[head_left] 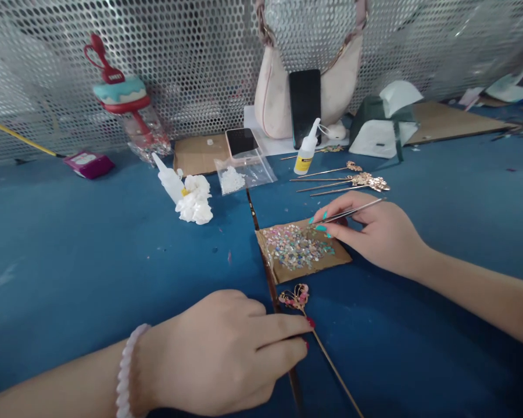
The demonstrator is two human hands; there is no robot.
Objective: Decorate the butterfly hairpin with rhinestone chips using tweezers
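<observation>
My left hand (226, 348) is palm down at the lower middle, with a pale beaded bracelet on its wrist. Its index fingertip presses on the thin stick of a gold hairpin (331, 361), holding it; the thumb is hidden. The hairpin's butterfly-like head (294, 297) carries pink pieces. In my right hand (386, 235) are slim metal tweezers (351, 212), pinched between thumb and fingers. Their tips reach the far right part of a cardboard piece (335, 264) covered with small multicoloured stones (294, 247). Whether a stone sits between the tips is too small to tell.
Beyond the cardboard lie several gold hairpins (344, 181) and a glue bottle (304, 157). A second white bottle (169, 179) touches crumpled white tissue (196, 200). A bag of white beads (233, 180), two phones (305, 107), a handbag (268, 87) and a tissue pack (375, 136) stand farther back.
</observation>
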